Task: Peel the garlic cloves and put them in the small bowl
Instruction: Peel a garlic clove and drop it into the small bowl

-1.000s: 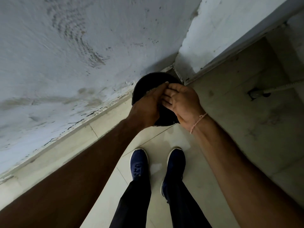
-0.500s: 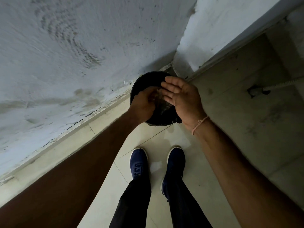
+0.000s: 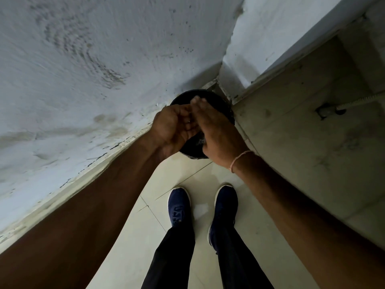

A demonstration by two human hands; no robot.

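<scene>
Both my hands hover over a round black bin [image 3: 222,111] that stands on the floor in the wall corner. My left hand [image 3: 171,127] is cupped with its palm turned up and its fingers loosely bent. My right hand [image 3: 218,133] has straight fingers and lies edge-on against the left palm, its fingertips blurred. A thin pink thread circles my right wrist [image 3: 239,160]. Pale scraps show in the bin [image 3: 200,141] between my hands. No garlic clove and no small bowl are in view.
A stained white wall [image 3: 93,69] fills the left and top. Pale floor tiles [image 3: 302,153] spread to the right, with a metal hose [image 3: 362,100] and a floor fitting [image 3: 324,111]. My two blue shoes [image 3: 179,207] stand just behind the bin.
My right hand has turned from palm-open beside the left hand to edge-on across the left palm. My left hand has risen out of the bin and turned palm up.
</scene>
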